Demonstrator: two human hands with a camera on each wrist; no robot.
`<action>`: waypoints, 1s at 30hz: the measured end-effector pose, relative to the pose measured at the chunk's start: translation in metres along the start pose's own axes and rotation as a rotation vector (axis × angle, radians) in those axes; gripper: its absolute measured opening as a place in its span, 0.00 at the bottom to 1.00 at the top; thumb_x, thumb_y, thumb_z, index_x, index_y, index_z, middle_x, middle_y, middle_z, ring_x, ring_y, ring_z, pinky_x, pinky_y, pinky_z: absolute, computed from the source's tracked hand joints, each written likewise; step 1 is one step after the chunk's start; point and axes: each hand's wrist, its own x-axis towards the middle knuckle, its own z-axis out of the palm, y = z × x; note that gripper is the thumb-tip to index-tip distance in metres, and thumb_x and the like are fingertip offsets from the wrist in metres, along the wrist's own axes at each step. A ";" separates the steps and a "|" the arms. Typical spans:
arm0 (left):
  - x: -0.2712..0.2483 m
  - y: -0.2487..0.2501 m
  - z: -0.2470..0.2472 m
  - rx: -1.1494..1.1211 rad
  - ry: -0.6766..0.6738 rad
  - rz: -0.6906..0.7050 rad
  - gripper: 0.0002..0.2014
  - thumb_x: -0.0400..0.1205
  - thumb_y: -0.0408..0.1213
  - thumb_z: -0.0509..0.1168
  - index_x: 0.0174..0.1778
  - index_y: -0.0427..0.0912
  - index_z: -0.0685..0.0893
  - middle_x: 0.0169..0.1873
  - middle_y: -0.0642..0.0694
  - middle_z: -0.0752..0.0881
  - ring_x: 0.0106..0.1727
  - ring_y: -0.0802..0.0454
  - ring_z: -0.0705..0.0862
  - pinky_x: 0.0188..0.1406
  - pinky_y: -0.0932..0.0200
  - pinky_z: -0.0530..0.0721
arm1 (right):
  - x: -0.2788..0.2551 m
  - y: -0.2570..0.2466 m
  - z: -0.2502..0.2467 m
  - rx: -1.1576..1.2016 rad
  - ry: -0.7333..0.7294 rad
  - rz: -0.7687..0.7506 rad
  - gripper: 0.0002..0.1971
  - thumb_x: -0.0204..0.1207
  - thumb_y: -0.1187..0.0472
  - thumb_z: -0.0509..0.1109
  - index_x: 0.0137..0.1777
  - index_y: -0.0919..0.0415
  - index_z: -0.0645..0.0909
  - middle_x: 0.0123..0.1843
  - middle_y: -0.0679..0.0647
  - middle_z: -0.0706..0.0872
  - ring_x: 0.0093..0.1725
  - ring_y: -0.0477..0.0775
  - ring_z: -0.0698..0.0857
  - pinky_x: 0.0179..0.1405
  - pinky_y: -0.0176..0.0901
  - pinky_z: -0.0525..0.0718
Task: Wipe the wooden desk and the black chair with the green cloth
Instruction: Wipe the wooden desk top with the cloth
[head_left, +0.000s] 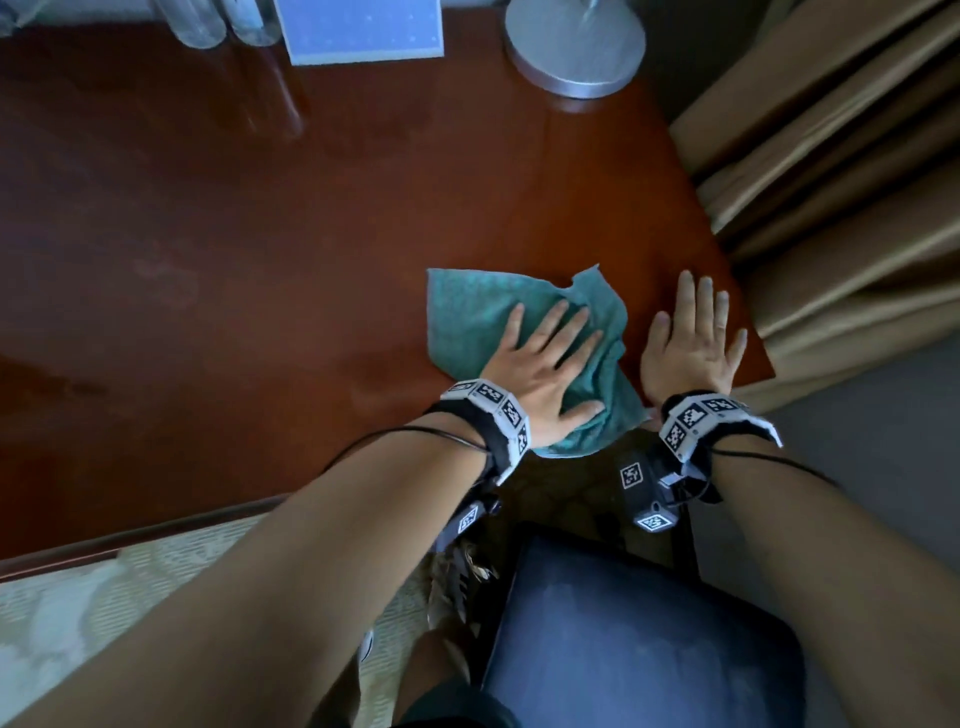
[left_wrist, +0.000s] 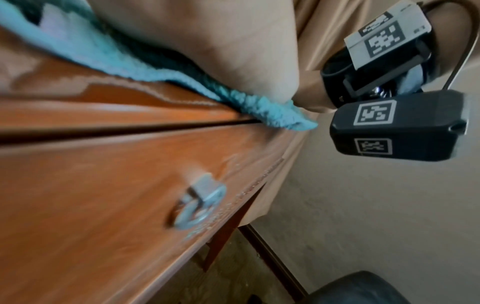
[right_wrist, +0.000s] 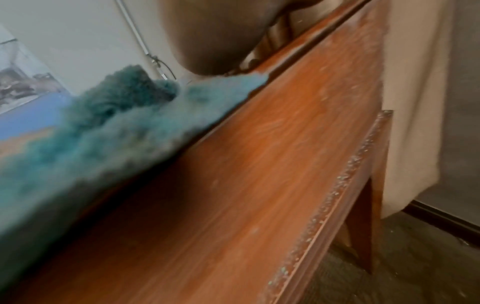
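The green cloth (head_left: 470, 322) lies crumpled on the wooden desk (head_left: 260, 234) near its front right corner. My left hand (head_left: 550, 358) presses flat on the cloth with its fingers spread. My right hand (head_left: 691, 338) rests flat on bare wood just right of the cloth, fingers straight. The black chair (head_left: 639, 634) stands below the desk's front edge, between my forearms. In the left wrist view the cloth (left_wrist: 272, 111) hangs slightly over the desk edge above a drawer front (left_wrist: 103, 195). In the right wrist view the cloth (right_wrist: 103, 133) fills the left side, blurred.
A round silver lamp base (head_left: 574, 47) stands at the desk's back right. A blue-white card (head_left: 363, 31) and clear bottles (head_left: 202, 21) stand along the back. Tan curtains (head_left: 841, 182) hang right of the desk. A metal drawer handle (left_wrist: 200, 201) sticks out below.
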 end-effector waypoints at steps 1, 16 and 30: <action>0.008 0.009 -0.001 0.005 0.001 0.009 0.41 0.81 0.68 0.42 0.86 0.48 0.46 0.85 0.47 0.42 0.85 0.45 0.36 0.77 0.28 0.39 | 0.001 0.008 -0.001 0.040 0.018 -0.003 0.28 0.88 0.52 0.48 0.87 0.49 0.49 0.88 0.49 0.52 0.87 0.52 0.49 0.83 0.61 0.45; -0.058 -0.111 0.000 -0.099 0.046 -0.545 0.44 0.75 0.76 0.33 0.84 0.57 0.38 0.84 0.51 0.36 0.84 0.50 0.33 0.82 0.38 0.37 | -0.001 -0.013 -0.002 -0.127 -0.102 -0.164 0.30 0.87 0.44 0.42 0.87 0.49 0.43 0.88 0.49 0.46 0.87 0.51 0.45 0.84 0.61 0.41; -0.029 -0.121 -0.004 -0.097 0.064 -0.382 0.40 0.77 0.75 0.36 0.84 0.61 0.41 0.84 0.54 0.37 0.84 0.51 0.34 0.80 0.33 0.35 | -0.009 -0.080 0.017 -0.133 -0.225 -0.199 0.28 0.84 0.37 0.39 0.83 0.31 0.39 0.87 0.39 0.38 0.86 0.46 0.38 0.83 0.61 0.37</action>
